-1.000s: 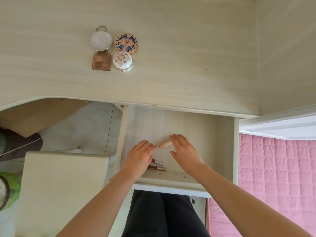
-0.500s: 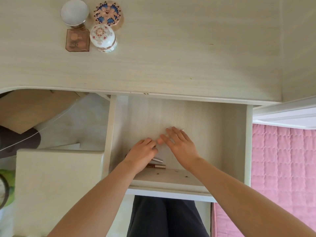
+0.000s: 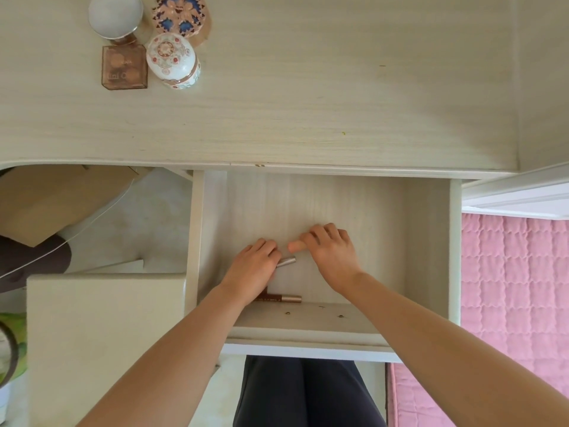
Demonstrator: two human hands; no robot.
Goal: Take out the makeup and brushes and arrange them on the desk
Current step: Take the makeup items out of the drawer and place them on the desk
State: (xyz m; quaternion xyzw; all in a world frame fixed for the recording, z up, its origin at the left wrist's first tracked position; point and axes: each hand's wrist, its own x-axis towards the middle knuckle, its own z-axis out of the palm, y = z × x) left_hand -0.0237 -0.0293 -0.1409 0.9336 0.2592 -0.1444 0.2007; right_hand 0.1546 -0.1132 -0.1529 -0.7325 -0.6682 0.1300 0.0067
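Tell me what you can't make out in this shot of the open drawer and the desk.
Head view only:
- Silver-tipped tube: mostly under the left hand; grip unclear.
- Brown tube: one end behind the left wrist.
- Right hand: curled fingers hide whatever is beneath.
- Round mirror and patterned compact: cut by the top edge.

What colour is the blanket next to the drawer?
Pink, with a quilted square pattern: the blanket shows in the head view, right of the drawer.
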